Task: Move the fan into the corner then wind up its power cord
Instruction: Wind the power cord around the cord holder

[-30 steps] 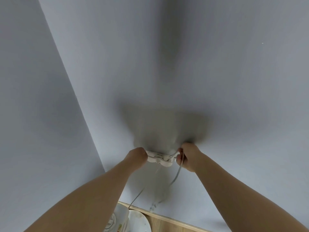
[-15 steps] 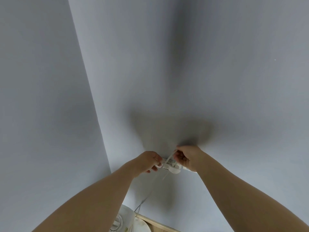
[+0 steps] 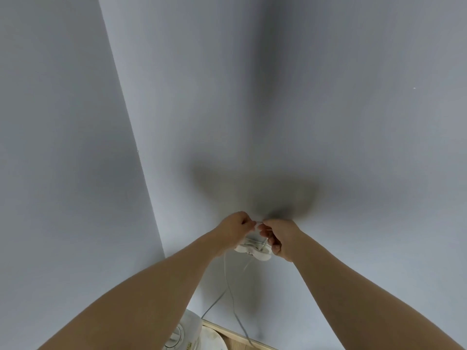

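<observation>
Both my arms reach forward toward the grey wall, close to the room corner. My left hand [image 3: 236,227] and my right hand [image 3: 280,236] meet above a white plastic piece [image 3: 252,251] that has loops of the white power cord [image 3: 228,286] on it. Each hand pinches a thin strand of cord between its fingertips. Two loose lengths of cord hang down from the hands toward the floor. The white fan [image 3: 187,332] shows only partly at the bottom edge, below my left forearm, with a round knob visible.
Two grey walls meet in a corner line [image 3: 141,173] left of my hands. A light wooden baseboard [image 3: 227,334] and floor strip run along the bottom. My shadow falls on the wall behind the hands.
My hands have come closer together and risen above the white piece. The left hand went from gripping its end to pinching the cord. More hanging cord is now in view.
</observation>
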Tool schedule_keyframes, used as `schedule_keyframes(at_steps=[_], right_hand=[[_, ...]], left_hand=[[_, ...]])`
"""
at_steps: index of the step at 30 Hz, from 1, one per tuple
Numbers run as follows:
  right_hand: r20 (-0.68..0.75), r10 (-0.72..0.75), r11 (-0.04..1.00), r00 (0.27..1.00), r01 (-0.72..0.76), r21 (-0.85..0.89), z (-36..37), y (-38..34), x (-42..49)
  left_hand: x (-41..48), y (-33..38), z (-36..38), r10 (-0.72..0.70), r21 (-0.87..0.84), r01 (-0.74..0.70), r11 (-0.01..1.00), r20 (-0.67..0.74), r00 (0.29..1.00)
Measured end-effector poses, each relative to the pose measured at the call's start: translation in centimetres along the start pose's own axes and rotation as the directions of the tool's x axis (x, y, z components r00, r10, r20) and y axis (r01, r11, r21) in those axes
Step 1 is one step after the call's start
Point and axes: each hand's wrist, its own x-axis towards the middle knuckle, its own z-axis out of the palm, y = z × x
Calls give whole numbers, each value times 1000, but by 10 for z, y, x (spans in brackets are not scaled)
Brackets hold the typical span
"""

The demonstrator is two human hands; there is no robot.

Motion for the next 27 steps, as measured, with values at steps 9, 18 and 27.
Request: schedule_keyframes(at_steps=[9, 18, 27], right_hand=[[-12, 57, 942, 998, -57, -332, -5, 18, 7], [-23, 123, 914, 992, -122, -387, -3, 40, 29], [-36, 145, 902, 989, -147, -406, -3, 44, 36]], left_hand=[[6, -5, -16, 130, 376, -6, 926, -306, 943], [22, -21, -24, 35, 328, 61, 943, -280, 959], [19, -50, -21, 136, 499, 14, 867, -264, 955]])
